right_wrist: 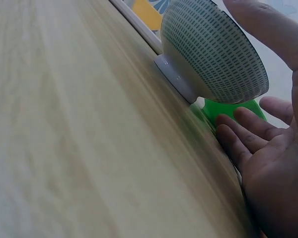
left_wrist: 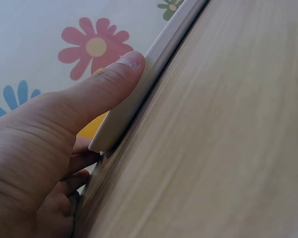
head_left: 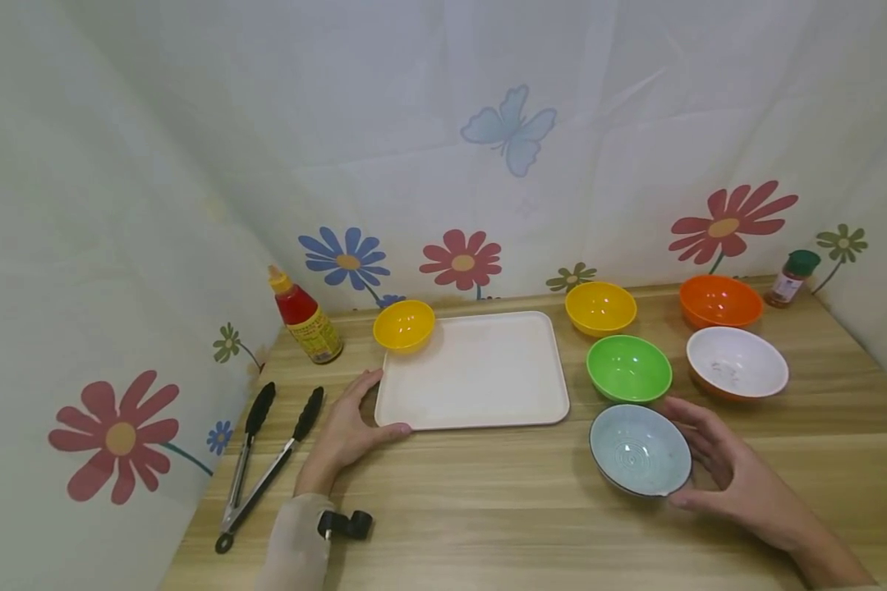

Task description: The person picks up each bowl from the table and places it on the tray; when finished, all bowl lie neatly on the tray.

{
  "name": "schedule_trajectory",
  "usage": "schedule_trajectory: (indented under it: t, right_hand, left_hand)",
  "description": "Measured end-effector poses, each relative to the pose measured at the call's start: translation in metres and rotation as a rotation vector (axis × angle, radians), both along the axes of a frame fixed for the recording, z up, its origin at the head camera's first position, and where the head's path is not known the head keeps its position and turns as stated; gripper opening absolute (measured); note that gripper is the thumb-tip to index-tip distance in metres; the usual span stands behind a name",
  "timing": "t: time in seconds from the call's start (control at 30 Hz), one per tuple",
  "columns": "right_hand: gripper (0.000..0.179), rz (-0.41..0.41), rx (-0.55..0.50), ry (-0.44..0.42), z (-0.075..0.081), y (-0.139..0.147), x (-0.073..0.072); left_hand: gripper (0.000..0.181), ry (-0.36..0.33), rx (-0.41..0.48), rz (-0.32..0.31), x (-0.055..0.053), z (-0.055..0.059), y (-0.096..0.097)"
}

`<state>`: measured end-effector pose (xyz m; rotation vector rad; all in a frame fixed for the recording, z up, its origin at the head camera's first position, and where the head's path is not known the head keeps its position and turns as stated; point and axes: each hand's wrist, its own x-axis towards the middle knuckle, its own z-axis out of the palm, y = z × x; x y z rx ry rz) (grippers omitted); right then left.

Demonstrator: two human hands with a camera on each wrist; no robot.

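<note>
The left hand steadies the tray at its near left corner, thumb on the rim. The right hand cups the pale blue bowl, fingers spread wide, beside the green bowl. Close the fingers evenly under the blue bowl's rim; lift it level, clear of the green bowl.

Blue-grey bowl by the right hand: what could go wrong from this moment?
The right hand cups the blue-grey bowl loosely, so it might slip. The green bowl sits very close behind and could get knocked. The left hand holds only the corner of the white tray, which could skid.
</note>
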<state>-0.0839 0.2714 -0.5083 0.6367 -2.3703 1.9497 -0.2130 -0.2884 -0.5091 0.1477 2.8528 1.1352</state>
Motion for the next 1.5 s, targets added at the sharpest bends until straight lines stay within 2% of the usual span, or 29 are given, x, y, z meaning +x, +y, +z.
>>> schedule_trajectory:
  t: [0.33,0.6,0.83,1.07,1.5]
  right_hand:
    - [0.116,0.002,0.064,-0.042,-0.002,-0.001,-0.001]
    - [0.115,0.022,0.071,-0.018,0.000,-0.005,-0.001]
    - [0.115,-0.005,0.110,-0.047,0.000,-0.010,0.000]
    - [0.114,-0.016,0.099,-0.076,0.003,-0.011,-0.001]
    - [0.112,-0.022,0.089,-0.066,0.002,-0.012,-0.002]
  left_hand:
    - [0.123,0.004,0.006,-0.004,0.000,0.002,0.001]
    - [0.123,-0.002,-0.002,-0.003,0.002,0.002,-0.001]
    - [0.124,-0.002,-0.006,0.003,0.002,0.000,-0.001]
    - [0.125,-0.010,-0.004,0.006,0.001,0.002,0.000]
    - [0.125,-0.014,-0.003,0.000,0.001,0.002,0.000]
